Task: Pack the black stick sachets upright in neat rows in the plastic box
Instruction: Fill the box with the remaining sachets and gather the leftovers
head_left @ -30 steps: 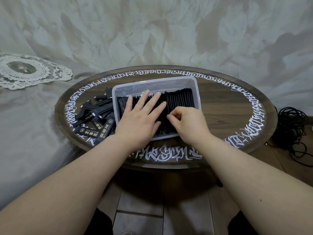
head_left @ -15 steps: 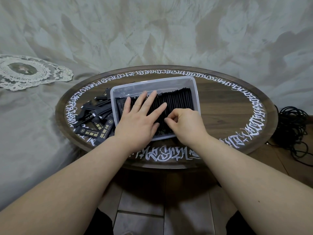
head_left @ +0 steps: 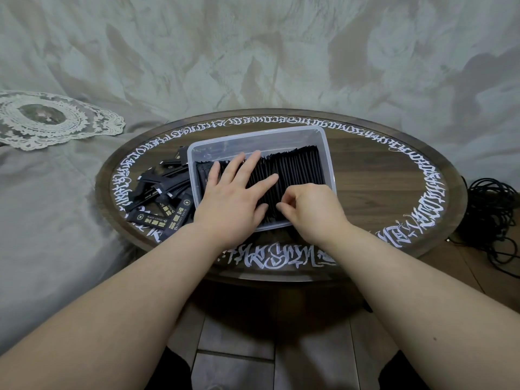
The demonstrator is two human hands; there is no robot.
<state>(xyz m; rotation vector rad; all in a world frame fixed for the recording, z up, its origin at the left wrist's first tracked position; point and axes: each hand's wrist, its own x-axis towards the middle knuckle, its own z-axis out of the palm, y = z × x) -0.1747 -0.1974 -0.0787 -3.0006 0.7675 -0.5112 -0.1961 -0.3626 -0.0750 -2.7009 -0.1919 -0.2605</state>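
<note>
Table: left hand (head_left: 229,204) flat on sachets (head_left: 295,170)

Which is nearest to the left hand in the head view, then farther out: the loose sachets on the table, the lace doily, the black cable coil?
1. Loose sachets: on the round table, just outside the plastic box, beside the left hand.
2. Lace doily: off the table, far left and back.
3. Black cable coil: on the floor, far right, past the right hand.

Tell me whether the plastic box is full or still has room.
Still has room. The box holds one row of sachets on edge; the strip behind it, along the far wall, is bare.
</note>
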